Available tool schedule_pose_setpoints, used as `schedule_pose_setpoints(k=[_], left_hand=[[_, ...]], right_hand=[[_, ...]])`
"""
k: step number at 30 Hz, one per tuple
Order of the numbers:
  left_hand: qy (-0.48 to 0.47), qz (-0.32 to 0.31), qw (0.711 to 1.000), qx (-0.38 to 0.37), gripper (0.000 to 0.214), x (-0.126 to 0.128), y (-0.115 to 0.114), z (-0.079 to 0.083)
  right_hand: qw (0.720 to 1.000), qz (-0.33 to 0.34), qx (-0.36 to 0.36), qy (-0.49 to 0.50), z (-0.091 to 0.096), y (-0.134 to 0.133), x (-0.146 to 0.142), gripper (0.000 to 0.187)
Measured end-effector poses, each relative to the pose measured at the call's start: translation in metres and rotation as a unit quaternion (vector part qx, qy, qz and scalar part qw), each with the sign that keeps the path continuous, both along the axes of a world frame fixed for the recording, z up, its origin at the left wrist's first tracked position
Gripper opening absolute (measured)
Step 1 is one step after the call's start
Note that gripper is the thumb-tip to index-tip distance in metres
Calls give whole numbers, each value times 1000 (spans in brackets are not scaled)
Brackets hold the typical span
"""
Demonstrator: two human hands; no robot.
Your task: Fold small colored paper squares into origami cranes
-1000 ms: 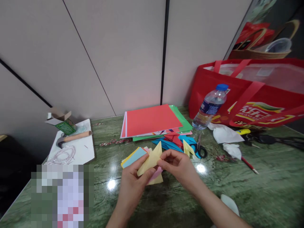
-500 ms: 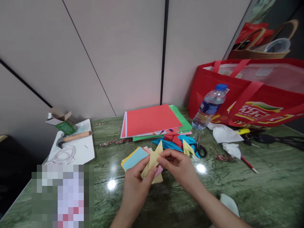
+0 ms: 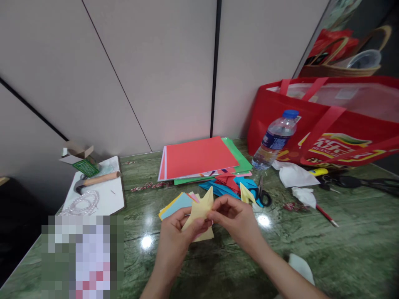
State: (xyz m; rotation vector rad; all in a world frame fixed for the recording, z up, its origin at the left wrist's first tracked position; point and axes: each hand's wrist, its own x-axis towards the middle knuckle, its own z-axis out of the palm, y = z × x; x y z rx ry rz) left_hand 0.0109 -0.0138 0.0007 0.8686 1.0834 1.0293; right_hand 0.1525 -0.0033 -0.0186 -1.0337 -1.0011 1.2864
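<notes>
A folded piece of pale yellow paper [image 3: 201, 209] with pointed tips is held up between my two hands. My left hand [image 3: 177, 232] pinches its lower left part, thumb in front and fingers behind. At its right edge my right hand [image 3: 235, 216] grips it between thumb and forefinger. Below the hands lies a small fanned stack of coloured paper squares [image 3: 177, 205], partly covered. Behind are folded blue paper pieces [image 3: 220, 189], a folded red piece [image 3: 229, 181] and another yellow folded piece [image 3: 246, 193], beside black-handled scissors [image 3: 264, 197].
Large red and green sheets [image 3: 199, 158] lie against the wall. At right stand a water bottle [image 3: 276, 141] and a red bag [image 3: 330, 120], with tissues [image 3: 294, 173] and a red pencil [image 3: 326, 215] nearby. A wooden-handled tool [image 3: 101, 178] rests on a white board [image 3: 115, 195] at left.
The yellow folded paper has turned slightly, showing a broader face with its tips closer upright. My left fingers have shifted a little lower and left along it; my right hand stays at its right edge.
</notes>
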Motion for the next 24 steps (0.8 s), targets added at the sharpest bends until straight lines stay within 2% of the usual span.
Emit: schedule_pose_setpoints(k=[6,13,20,24], left_hand=[[-9,23,1000,-16,23,1,0,1],[-3,12,1000,-6,21,-1,-1,3],[7,-1,1000,-6,22,-1,0,-1],[31,-5,1000,1,20,0,-1,-2]], right_hand=[[999,23,12,32,-3,0,0,22],[997,39,-21,59,-6,2,1,34],[992,73,-65,86,-5,3,3,29],[990,118,-55,54,-7,4,3,23]])
